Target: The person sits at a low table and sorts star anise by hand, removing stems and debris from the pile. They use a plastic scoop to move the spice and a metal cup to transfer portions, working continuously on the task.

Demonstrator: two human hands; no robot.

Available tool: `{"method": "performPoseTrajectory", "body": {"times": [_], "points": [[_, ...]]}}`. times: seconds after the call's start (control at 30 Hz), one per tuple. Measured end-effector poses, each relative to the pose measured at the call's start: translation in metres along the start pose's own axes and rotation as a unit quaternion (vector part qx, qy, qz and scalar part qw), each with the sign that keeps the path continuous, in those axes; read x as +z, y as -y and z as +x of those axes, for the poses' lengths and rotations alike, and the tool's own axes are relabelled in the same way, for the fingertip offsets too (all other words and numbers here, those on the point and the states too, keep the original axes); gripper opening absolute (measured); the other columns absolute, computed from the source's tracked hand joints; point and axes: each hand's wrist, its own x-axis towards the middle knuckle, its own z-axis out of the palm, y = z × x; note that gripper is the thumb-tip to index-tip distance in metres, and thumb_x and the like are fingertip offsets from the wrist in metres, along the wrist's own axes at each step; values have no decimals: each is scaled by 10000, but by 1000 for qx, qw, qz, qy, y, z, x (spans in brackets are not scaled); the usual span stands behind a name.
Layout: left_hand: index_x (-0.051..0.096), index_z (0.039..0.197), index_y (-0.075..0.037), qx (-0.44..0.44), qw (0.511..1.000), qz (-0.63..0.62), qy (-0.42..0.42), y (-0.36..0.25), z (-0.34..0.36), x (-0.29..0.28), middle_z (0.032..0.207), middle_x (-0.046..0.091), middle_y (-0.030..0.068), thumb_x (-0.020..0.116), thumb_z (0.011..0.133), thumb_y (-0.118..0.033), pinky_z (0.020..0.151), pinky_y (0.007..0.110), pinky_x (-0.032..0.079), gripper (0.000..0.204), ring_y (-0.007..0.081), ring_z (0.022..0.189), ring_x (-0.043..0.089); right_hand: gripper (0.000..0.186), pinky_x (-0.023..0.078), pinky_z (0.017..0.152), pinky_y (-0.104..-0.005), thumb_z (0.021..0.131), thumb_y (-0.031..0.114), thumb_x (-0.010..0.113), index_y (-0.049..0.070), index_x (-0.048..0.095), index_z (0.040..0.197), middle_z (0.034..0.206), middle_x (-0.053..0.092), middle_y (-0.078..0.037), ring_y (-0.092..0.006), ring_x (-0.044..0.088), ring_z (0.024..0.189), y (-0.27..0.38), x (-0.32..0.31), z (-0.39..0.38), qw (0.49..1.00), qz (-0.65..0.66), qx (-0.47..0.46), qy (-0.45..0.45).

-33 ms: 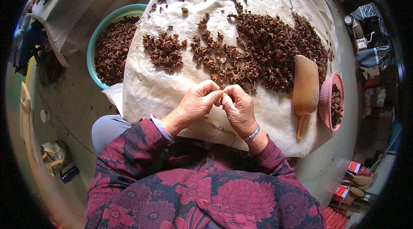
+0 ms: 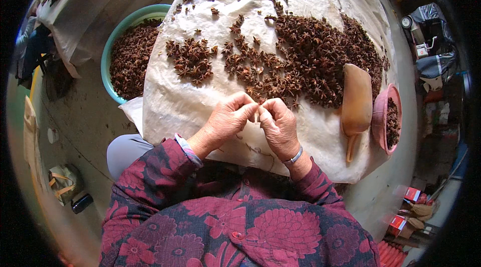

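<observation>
Over the near part of a white cloth [image 2: 185,109], my left hand [image 2: 228,119] and my right hand [image 2: 278,121] meet fingertip to fingertip. Both are closed in a pinch, thumb against fingers. Whatever lies between the tips is too small and hidden to name. Just beyond them spreads loose brown star anise [image 2: 275,79]. A smaller cluster of star anise [image 2: 190,61] lies to the left, and a large dark heap of star anise [image 2: 315,56] to the right. A tan plastic scoop [image 2: 356,99] rests against the heap, its handle toward me.
At the left stands a green basin [image 2: 105,61] full of brown star anise pieces. A pink bowl [image 2: 379,121] with dark pieces sits at the cloth's right edge. On the floor are a bag [image 2: 65,182] at left and red-and-white boxes [image 2: 412,195] at right.
My fingertips have shifted very slightly, with the thumbs a touch further apart. The star anise and the scoop look the same.
</observation>
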Motion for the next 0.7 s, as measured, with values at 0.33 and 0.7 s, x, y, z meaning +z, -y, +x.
{"method": "performPoseTrajectory", "body": {"times": [0.33, 0.7], "points": [[654, 967, -105, 4, 967, -218, -129, -9, 17, -32, 707, 604, -30, 584, 1055, -301, 423, 182, 322, 225, 20, 491, 452, 114, 504, 666, -314, 954, 119, 660, 8, 664, 924, 789, 620, -108, -170, 612, 712, 25, -23, 42, 992, -81, 9, 93], [624, 897, -115, 18, 974, -190, -120, -7, 15, -40, 817, 710, 39, 579, 1055, -291, 429, 195, 325, 241, 25, 491, 457, 196, 475, 812, -438, 839, 259, 734, 98, 662, 925, 920, 654, -85, -292, 631, 924, 5, -2, 104, 856, -491, -158, -1]]}}
